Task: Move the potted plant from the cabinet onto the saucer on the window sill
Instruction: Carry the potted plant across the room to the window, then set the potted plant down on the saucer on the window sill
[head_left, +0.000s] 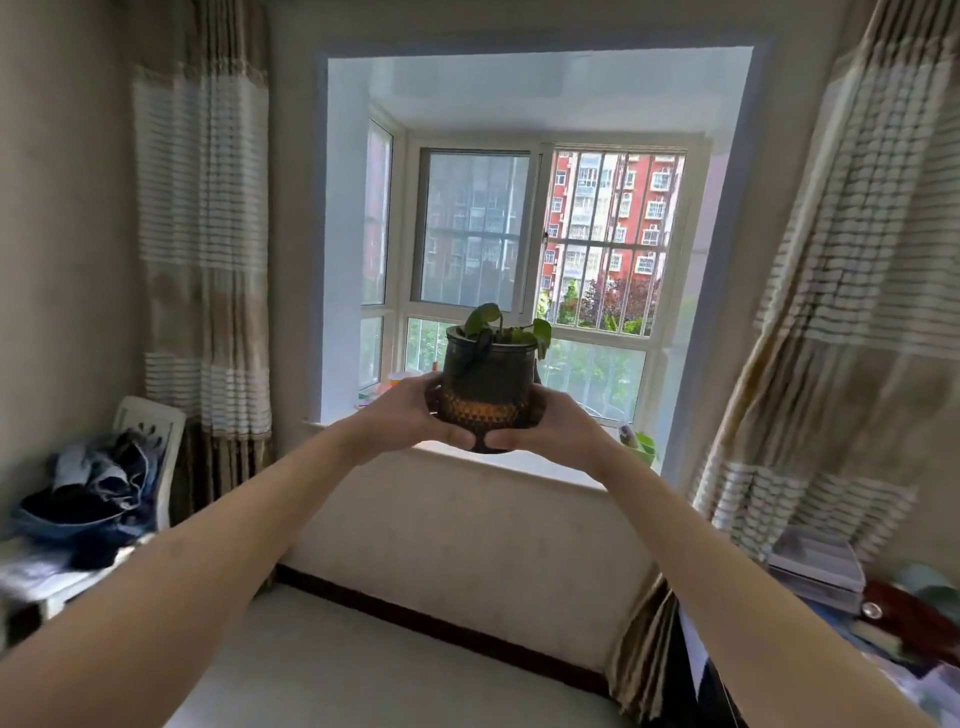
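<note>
The potted plant (488, 374) is a dark glass pot with an amber textured base and a few green leaves. Both arms are stretched out and hold it in the air in front of the bay window. My left hand (410, 415) cups its left side and bottom. My right hand (550, 423) cups its right side and bottom. The pale window sill (524, 462) lies just behind and below the pot. No saucer shows; my hands and the pot hide that part of the sill.
Striped curtains (208, 249) hang at both sides of the window. On the sill sit a green object (644, 447) at the right and small colourful items (389, 387) at the left. A chair with jeans (98, 483) stands left; stacked books (815, 571) lie right.
</note>
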